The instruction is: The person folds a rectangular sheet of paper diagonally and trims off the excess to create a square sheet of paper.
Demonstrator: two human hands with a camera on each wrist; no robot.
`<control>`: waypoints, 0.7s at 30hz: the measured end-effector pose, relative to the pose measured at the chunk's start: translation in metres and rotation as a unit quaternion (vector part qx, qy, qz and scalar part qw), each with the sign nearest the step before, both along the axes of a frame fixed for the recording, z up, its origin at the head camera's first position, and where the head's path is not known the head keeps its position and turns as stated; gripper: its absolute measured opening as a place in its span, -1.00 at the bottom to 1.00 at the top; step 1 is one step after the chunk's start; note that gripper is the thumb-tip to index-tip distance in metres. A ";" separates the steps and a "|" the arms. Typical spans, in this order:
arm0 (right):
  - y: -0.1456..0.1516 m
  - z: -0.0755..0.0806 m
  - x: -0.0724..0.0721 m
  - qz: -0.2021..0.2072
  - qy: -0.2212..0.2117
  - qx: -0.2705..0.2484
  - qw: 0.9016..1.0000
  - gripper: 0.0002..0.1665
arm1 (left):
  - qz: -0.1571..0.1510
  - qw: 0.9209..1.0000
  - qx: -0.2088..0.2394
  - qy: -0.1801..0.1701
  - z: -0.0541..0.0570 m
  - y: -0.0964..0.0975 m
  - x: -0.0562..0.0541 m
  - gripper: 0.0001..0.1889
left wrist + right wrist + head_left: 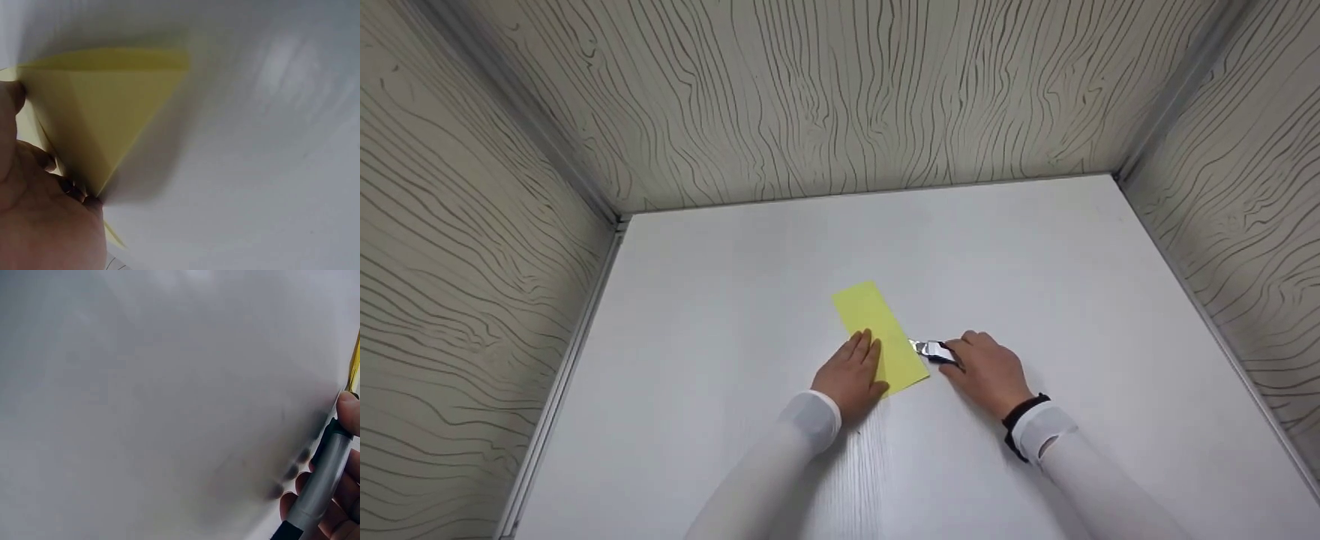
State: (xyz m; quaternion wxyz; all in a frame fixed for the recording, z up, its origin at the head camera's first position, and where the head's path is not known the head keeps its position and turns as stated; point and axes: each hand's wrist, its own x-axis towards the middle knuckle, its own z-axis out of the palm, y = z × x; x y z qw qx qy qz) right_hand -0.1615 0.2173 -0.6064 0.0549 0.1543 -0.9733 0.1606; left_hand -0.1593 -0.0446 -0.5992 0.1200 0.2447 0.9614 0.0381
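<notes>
A folded sheet of yellow paper (901,352) lies slanted on the white table. My left hand (851,379) rests on its near left part with fingers extended. In the left wrist view, the paper (107,107) shows layers that stand slightly apart near the thumb and fingers. My right hand (988,373) grips a utility knife (936,351), whose front end meets the paper's right edge. The knife's grey and black handle (323,478) runs across the curled fingers in the right wrist view. Whether the blade sits between the layers, I cannot tell.
The white table (720,300) is bounded by wood-grain panels (825,97) at the back and on both sides. Grey metal rails (562,390) run along the table's side edges. A black band (1024,416) circles the right wrist.
</notes>
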 end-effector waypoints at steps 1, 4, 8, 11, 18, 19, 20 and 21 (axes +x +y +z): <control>0.000 0.000 0.000 -0.002 -0.001 -0.001 1.000 -0.68 | 0.000 1.000 0.000 -0.001 -0.001 0.000 0.000 -0.23; 0.001 0.001 -0.001 -0.006 -0.002 -0.004 1.000 -0.69 | 0.000 1.000 -0.002 0.000 -0.001 0.000 0.000 -0.23; 0.001 0.001 -0.002 -0.009 -0.006 -0.004 1.000 -0.68 | -0.001 1.000 -0.002 0.000 0.001 -0.001 0.000 -0.23; 0.001 0.001 -0.002 -0.011 -0.004 -0.004 1.000 -0.67 | -0.001 1.000 0.001 -0.002 0.001 -0.001 0.000 -0.23; 0.001 0.002 -0.004 -0.016 -0.002 -0.004 1.000 -0.66 | 0.002 1.000 0.002 -0.011 0.000 -0.001 0.000 -0.23; 0.001 0.002 -0.005 -0.016 -0.002 -0.004 1.000 -0.65 | 0.001 1.000 0.000 -0.012 0.000 -0.001 0.000 -0.23; 0.001 0.002 -0.005 -0.017 -0.003 -0.005 1.000 -0.65 | 0.001 1.000 0.000 -0.011 -0.001 -0.001 0.000 -0.23; 0.001 0.002 -0.006 -0.017 -0.002 -0.005 1.000 -0.65 | 0.000 1.000 0.000 -0.009 -0.001 -0.001 0.000 -0.23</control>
